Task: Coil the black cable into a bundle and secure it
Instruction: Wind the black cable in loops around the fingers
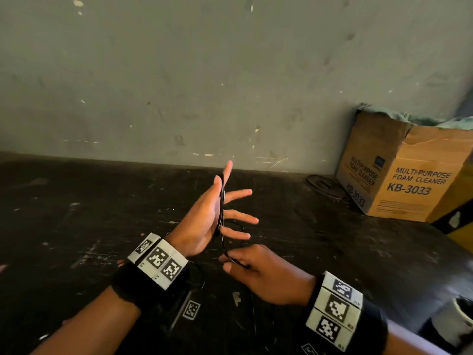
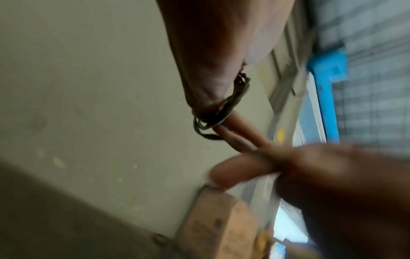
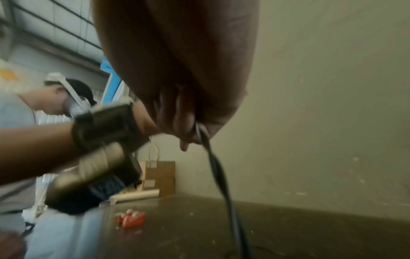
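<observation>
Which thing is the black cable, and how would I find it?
Look at the dark table under the grey wall, then at the two hands above it. The black cable is the thin shiny cord looped around the spread left hand, running down into the pinching right hand. Unlike the cardboard box, it's skinny and bendy.

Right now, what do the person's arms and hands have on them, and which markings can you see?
The left hand and right hand are bare, and so are the forearms: no sleeves or gloves show. Each wrist carries a black band. On the left wrist band and the right wrist band sit white blocks printed with black-and-white square tag patterns, three tags showing on each in the head view.
</observation>
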`<state>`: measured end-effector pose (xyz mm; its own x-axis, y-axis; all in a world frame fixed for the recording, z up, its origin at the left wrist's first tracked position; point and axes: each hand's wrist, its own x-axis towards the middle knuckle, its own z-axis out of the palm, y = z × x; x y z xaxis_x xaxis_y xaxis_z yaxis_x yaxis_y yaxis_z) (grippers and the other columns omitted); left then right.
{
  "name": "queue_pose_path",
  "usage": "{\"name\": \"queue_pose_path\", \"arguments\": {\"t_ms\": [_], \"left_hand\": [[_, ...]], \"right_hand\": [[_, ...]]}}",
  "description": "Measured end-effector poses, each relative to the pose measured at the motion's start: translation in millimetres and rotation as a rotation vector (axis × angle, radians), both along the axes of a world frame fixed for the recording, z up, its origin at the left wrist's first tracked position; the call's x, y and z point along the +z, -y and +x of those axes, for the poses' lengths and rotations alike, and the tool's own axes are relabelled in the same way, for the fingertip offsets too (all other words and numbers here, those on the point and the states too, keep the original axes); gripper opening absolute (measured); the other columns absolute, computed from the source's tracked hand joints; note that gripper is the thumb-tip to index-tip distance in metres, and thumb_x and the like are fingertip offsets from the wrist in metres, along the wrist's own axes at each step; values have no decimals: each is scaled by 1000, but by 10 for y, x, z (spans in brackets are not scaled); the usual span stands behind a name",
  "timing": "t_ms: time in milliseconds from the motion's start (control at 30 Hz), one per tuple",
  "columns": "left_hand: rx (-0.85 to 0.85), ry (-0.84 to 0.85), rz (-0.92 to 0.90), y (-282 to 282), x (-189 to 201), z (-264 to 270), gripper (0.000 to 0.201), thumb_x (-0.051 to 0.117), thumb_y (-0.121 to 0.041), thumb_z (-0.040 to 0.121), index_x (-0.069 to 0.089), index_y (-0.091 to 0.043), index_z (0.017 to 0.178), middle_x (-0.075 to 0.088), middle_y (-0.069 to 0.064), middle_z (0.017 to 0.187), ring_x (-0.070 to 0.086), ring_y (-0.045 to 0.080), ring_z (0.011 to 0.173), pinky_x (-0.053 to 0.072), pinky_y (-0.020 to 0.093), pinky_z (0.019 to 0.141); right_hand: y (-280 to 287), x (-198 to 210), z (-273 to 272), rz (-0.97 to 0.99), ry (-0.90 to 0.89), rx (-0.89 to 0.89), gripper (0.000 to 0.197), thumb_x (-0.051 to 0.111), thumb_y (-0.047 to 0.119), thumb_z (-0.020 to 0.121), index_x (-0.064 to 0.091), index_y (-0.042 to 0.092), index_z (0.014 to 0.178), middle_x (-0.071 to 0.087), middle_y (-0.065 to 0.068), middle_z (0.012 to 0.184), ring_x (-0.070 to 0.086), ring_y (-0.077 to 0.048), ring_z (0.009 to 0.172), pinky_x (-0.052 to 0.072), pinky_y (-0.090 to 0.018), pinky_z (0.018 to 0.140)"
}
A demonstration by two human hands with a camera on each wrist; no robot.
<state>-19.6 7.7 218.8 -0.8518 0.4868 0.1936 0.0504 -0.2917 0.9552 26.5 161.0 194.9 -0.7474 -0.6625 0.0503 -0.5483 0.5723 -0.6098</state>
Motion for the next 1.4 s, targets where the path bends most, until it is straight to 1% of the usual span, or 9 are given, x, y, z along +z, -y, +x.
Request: {"name": "queue_pose_path", "arguments": {"t_ms": [67,200,333,500,600,733,1000,1200,1400], "left_hand": [[80,-136,-231,-21,-101,4,56,22,-62,83,11,-62,138,50,1,142,71,23,95,60,35,57],[126,-205,-446,-45,-360,13,47,15,-64,85,6,-72,130,47,-5,144,70,14,92,56,27,59],[72,86,-167,5,-437,37,50,22,-63,86,16,-65,136,59,3,135,63,42,101,51,59,86],[20,310,369,95,-312,5,45,21,-54,95,23,-57,140,57,15,136,69,40,97,61,40,56],[85,206,258,78,-276,-19,51,24,-56,91,15,-59,141,51,12,141,71,36,93,61,41,57],[99,76,8,46,-394,5,60,28,-62,80,12,-62,138,55,7,137,73,26,79,56,30,42],[20,279,381,215,-465,-56,47,23,-53,95,22,-57,141,62,18,129,73,33,82,60,35,47],[-27,257,249,262,-550,-70,54,28,-56,88,19,-57,141,61,16,132,73,30,79,60,35,46],[-17,132,-93,134,-559,55,52,28,-63,83,16,-68,133,62,10,126,70,25,69,56,34,41]], "right_hand": [[25,107,7,24,9,20,27,46,21,99,63,3,89,64,-13,76,63,-19,69,53,-35,76],[53,290,42,193,8,130,31,48,16,98,63,-6,80,47,5,56,52,7,52,34,1,73],[13,491,0,278,-13,201,25,51,16,97,67,-1,90,48,9,56,49,1,51,37,-8,54],[-7,321,-4,404,45,306,25,50,14,97,68,1,109,73,-14,102,65,-13,86,46,-18,79],[119,136,102,416,49,322,26,48,12,98,65,1,114,71,-14,111,66,-22,99,46,-25,87],[120,297,41,350,-46,294,23,48,14,98,68,2,95,68,-6,78,60,-10,66,48,-23,75],[86,220,57,533,1,358,28,46,14,98,68,-4,98,72,-17,96,66,-26,87,47,-32,80],[45,367,-35,519,22,313,29,45,18,98,68,0,95,71,-11,86,58,-5,64,41,-6,66],[58,689,-97,523,-134,254,22,53,18,95,70,12,83,47,12,51,49,0,48,33,-9,51]]}}
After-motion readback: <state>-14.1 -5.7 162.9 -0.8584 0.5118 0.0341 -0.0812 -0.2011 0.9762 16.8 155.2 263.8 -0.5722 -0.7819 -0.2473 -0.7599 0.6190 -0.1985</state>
